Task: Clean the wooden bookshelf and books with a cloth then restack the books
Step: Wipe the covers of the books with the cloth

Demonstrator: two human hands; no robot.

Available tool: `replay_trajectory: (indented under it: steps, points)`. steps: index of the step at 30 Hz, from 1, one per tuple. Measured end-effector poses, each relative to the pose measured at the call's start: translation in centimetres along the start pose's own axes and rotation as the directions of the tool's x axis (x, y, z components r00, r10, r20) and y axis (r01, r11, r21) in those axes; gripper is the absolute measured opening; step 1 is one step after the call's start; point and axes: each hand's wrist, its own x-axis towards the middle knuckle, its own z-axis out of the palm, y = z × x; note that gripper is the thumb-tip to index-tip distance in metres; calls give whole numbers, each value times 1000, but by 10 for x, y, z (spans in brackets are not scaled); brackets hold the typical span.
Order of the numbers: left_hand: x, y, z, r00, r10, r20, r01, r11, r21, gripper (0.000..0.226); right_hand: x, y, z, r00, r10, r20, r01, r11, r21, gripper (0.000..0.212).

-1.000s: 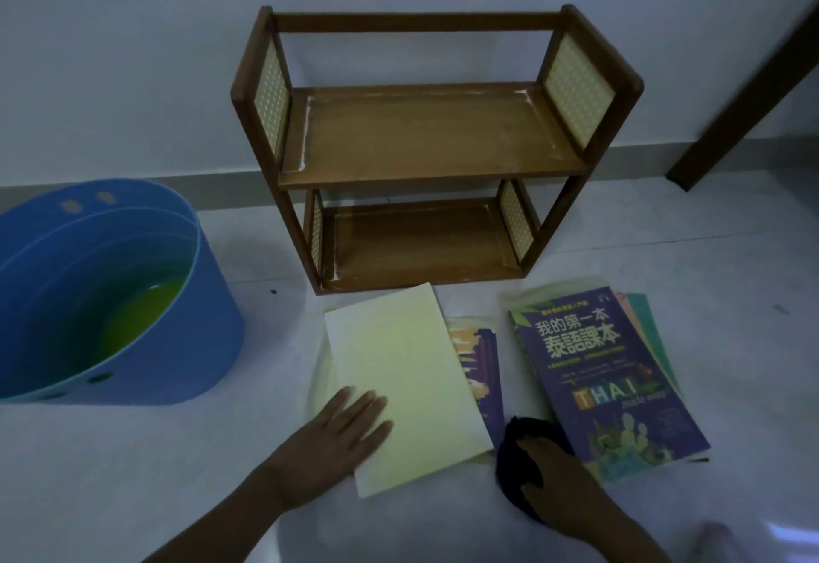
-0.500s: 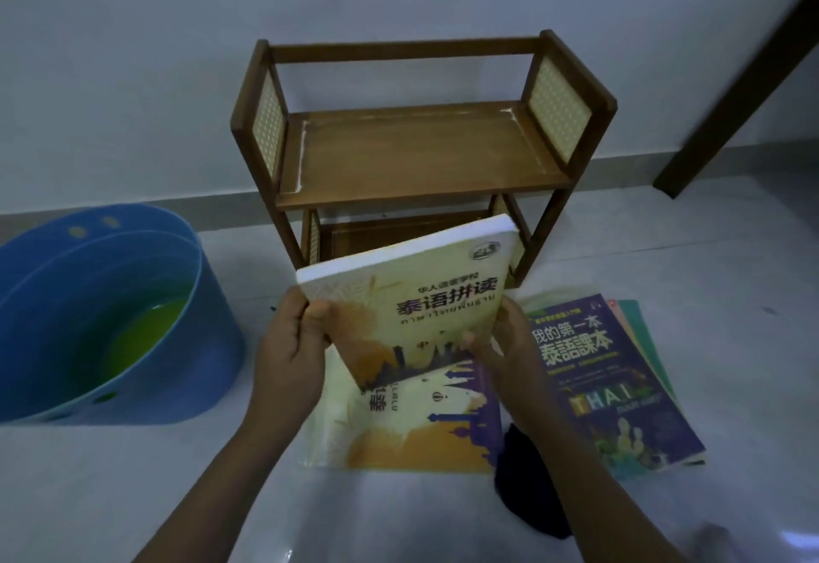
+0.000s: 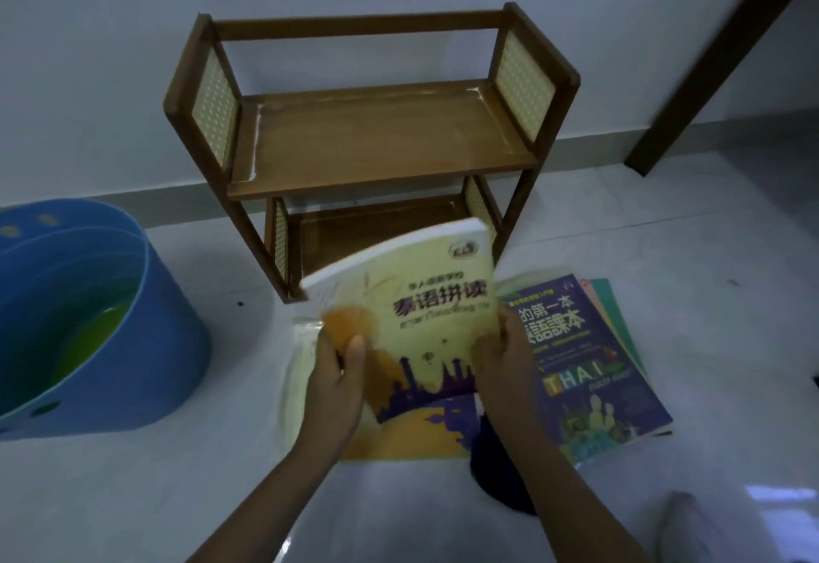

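An empty two-tier wooden bookshelf stands against the wall. In front of its lower shelf I hold a yellow book tilted above the floor, front cover towards me. My left hand grips its left lower edge and my right hand grips its right edge. Beneath it lies another yellow book flat on the floor. A purple Thai-language book tops a small stack to the right. The dark cloth lies on the floor under my right forearm.
A blue tub holding greenish liquid stands at the left. A dark wooden beam leans at the upper right. White floor surrounds everything, and a pale shape shows at the bottom right.
I turned the yellow book over from face-down on the floor and lifted it with both hands. My right hand left the cloth. The book now sits slightly further right.
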Motion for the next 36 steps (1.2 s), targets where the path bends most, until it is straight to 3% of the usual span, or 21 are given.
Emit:
replay_trajectory:
  steps: [4,7,10,13,17,18,20,23,24,26,28,29,31,34,36]
  points:
    - [13,36,49,921,-161,354,185,982,-36,47,27,17,-54,983,81,-165,-113,974,-198,34]
    - [26,36,97,840,-353,413,375,927,29,57,47,32,-91,966,131,-223,-210,901,-380,32]
    - [30,37,138,744,-459,485,548,835,-49,37,68,38,-123,922,253,-292,-374,773,-512,34]
    - [25,38,164,645,-495,582,645,761,-67,8,84,44,-141,905,328,-271,-425,727,-540,40]
    - [20,28,173,547,-476,689,718,690,-93,22,97,64,-143,900,383,-206,-430,715,-551,48]
    - [20,25,170,551,-468,691,707,701,-89,28,99,68,-142,893,404,-197,-441,701,-561,49]
    - [27,18,158,627,-417,658,586,809,-46,37,99,71,-138,904,384,-186,-408,648,-643,50]
    - [36,5,112,794,-284,538,210,958,195,70,72,60,-117,988,148,-39,-129,675,-726,48]
    - [36,-2,88,848,-237,474,76,940,334,79,51,56,-105,990,96,100,1,713,-701,48]
    - [35,-26,36,927,-175,332,-77,776,626,99,1,52,-76,902,106,418,224,714,-663,58]
    - [28,-48,-10,937,-296,185,19,571,821,126,-50,56,-52,750,268,605,399,546,-736,78]
    - [24,-60,-26,915,-380,133,80,497,864,138,-64,63,-46,742,302,599,440,454,-775,83]
    - [10,-81,-52,874,-473,114,111,422,900,154,-78,72,-41,801,281,528,385,435,-814,62]
    - [-4,-108,-67,886,-436,160,35,406,913,156,-55,71,-45,920,140,365,170,698,-696,24]
    - [-7,-118,-69,916,-367,161,-9,384,923,153,-34,54,-34,938,55,342,143,838,-527,26]
